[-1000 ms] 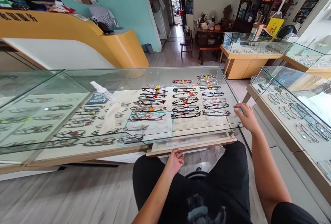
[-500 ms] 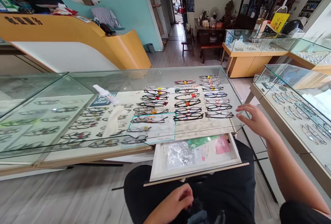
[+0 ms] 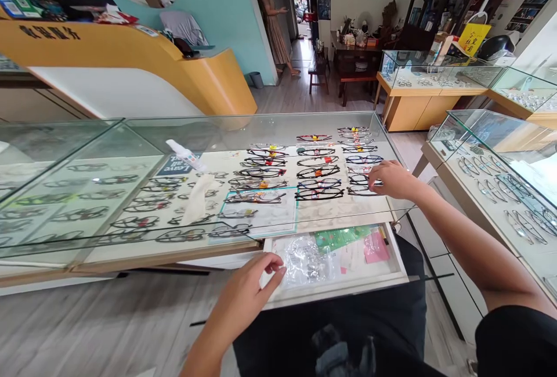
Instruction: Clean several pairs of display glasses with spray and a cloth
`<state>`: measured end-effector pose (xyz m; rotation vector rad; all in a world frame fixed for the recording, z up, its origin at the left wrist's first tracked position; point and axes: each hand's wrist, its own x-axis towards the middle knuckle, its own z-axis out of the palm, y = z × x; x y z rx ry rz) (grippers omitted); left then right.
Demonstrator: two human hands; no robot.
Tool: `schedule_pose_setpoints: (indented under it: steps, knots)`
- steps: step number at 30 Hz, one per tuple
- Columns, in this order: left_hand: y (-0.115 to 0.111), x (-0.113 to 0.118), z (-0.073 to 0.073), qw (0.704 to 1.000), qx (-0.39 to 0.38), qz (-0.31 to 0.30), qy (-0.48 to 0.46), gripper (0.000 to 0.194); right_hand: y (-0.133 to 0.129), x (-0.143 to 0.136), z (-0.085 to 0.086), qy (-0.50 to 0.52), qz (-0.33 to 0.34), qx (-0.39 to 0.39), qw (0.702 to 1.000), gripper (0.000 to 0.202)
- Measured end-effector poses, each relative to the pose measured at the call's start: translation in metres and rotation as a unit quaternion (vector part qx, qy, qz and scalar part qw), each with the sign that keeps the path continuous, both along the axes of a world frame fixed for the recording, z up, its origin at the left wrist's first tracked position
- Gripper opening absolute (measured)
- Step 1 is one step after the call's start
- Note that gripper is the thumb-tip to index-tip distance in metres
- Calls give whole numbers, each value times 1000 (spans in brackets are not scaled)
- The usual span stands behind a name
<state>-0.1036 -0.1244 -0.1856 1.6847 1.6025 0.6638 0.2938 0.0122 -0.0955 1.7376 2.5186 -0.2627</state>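
My right hand (image 3: pixel 394 180) reaches over the right end of the glass display case (image 3: pixel 243 123), palm down. Its bent fingers are over the front pairs of eyeglasses (image 3: pixel 363 190) in the right column and partly cover them. Whether the fingertips touch a frame is unclear. My left hand (image 3: pixel 252 281) is by the left front corner of the pulled-out drawer (image 3: pixel 348 290), with thumb and forefinger apart and nothing between them. Inside the drawer are clear plastic bags (image 3: pixel 307 261), a green sheet (image 3: pixel 342 239) and a pink piece (image 3: pixel 375 247).
A white bottle (image 3: pixel 185 153) and pale cloth (image 3: pixel 198 198) lie left of several eyeglass rows. Another glass case (image 3: pixel 491 174) stands at right, a yellow counter (image 3: pixel 217 84) behind. A person (image 3: pixel 274 20) stands near the doorway, and my lap is under the drawer.
My right hand has moved left from the case's right edge to over the eyeglasses. My left hand has risen from my lap to the drawer's left corner. The drawer appears pushed slightly inward.
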Motion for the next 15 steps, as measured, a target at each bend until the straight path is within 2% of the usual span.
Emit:
schedule_pose_setpoints:
  steps: [2, 5, 8, 10, 12, 15]
  knots:
    - [-2, 1, 0, 999, -29, -33, 14, 32, -1, -4, 1, -11, 5, -2, 1000, 19]
    - [-5, 2, 9, 993, -60, -87, 60, 37, -4, -10, 3, -23, 9, 0, 1000, 22]
    - [-7, 2, 15, 984, -59, -128, 111, 45, -11, -10, 9, -28, 0, 6, 1000, 23]
    - [-9, 0, 11, 983, -26, -126, 133, 47, -20, -7, 15, 0, 7, 6, 1000, 22]
    - [-10, -2, 2, 982, 26, -106, 155, 46, -34, -4, 23, 83, 54, -18, 995, 20]
    - [-14, -5, -13, 975, 90, -77, 188, 52, -59, -9, 28, 189, 151, -130, 962, 20]
